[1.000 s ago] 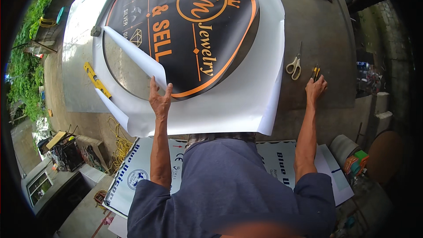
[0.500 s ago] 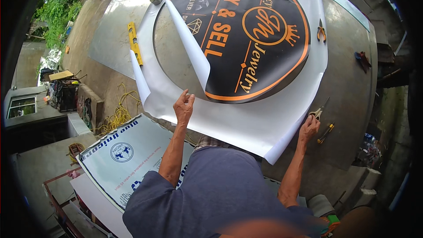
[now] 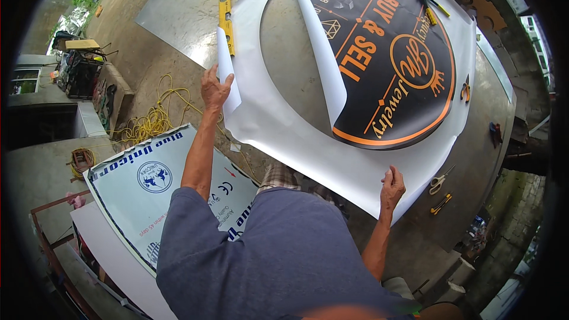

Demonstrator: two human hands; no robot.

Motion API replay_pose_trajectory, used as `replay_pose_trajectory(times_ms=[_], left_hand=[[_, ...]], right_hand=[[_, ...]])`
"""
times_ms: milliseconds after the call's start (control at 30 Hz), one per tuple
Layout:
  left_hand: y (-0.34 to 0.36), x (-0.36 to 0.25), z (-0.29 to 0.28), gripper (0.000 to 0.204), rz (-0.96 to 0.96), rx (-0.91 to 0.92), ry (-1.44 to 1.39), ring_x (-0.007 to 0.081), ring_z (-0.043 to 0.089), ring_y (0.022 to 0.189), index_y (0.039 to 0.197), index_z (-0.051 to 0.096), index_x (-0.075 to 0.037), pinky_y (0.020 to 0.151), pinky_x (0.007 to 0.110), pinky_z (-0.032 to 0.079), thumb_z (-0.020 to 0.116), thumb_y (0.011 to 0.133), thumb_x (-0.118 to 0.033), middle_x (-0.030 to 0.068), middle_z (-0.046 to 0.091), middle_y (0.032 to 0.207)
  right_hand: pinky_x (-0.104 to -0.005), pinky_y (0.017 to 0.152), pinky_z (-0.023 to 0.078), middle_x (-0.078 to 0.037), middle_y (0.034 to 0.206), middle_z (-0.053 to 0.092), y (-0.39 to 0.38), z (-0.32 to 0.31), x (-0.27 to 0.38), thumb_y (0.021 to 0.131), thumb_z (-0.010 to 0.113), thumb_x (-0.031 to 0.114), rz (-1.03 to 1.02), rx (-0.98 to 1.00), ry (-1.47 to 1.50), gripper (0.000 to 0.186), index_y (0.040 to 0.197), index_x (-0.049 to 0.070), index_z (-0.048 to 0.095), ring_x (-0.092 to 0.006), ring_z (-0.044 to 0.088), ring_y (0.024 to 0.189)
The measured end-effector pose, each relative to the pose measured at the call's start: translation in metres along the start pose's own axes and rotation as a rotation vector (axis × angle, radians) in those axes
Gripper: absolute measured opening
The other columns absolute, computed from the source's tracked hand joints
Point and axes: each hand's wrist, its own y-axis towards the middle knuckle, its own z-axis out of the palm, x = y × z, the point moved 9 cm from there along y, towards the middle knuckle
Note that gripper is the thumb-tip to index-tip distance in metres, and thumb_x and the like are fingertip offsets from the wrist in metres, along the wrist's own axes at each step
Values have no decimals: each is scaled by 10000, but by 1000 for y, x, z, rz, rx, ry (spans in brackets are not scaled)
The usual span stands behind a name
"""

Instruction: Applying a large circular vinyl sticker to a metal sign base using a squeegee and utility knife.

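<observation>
A big white sheet (image 3: pixel 308 142) is lying across the middle of the frame, with a round black and orange sticker (image 3: pixel 391 59) peeling up on it. The left hand (image 3: pixel 214 88) is pinching the sheet's folded left corner. The right hand (image 3: pixel 392 185) is pressing on the bottom edge, fingers closed; the grip is hard to see. The person's shirt is hiding the sheet's lower part. Both hands are now wider apart than before.
</observation>
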Motion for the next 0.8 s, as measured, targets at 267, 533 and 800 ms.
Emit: replay_pose_trajectory(times_ms=[267,533,800], left_hand=[[12,27,80,1170,-247,444,158,422,505,1301,1617,197,-96,1053,508,492,865,707,-407,207,453,1438],[68,59,100,1031,-307,426,-119,456,611,1149,1594,204,-3,950,518,537,719,722,-196,270,588,1270],[135,114,117,951,-318,374,-321,465,700,993,1558,282,47,879,491,572,666,719,-184,308,696,1106]], right_hand=[[-348,663,500,-145,854,649,12,156,142,969,599,44,-284,306,61,197,1125,-23,698,-239,638,710],[-443,802,526,-184,926,667,66,362,273,967,606,138,-479,404,37,241,1142,-12,673,-345,667,832],[-507,896,536,-207,1230,560,126,581,379,909,690,315,-483,421,-298,576,1374,28,508,-380,576,1161]])
